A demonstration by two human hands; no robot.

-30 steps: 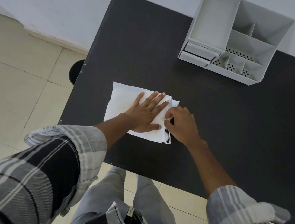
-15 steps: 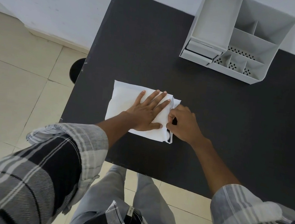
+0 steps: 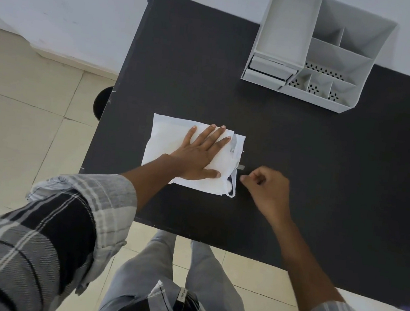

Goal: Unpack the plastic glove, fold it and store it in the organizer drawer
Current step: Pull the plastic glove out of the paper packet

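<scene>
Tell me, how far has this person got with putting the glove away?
Early, by the look of it. Nothing looks finished: the white packet lies flat on the black table, with no glove visible outside it. In hand: the left hand presses the packet down while the right hand, fingers pinched, sits just off its torn-looking right edge. Left: taking the glove out, folding it, and storing it in the grey organizer, whose drawers look shut.

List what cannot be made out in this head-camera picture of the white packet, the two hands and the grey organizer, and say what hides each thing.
- White packet: its middle is hidden under the flat left hand; contents unseen.
- Right hand: curled and blurred; whether its grip holds the small grey scrap is unclear.
- Organizer: its drawers face the camera shut; insides hidden.
- Black table: right side cut by the frame edge.
</scene>
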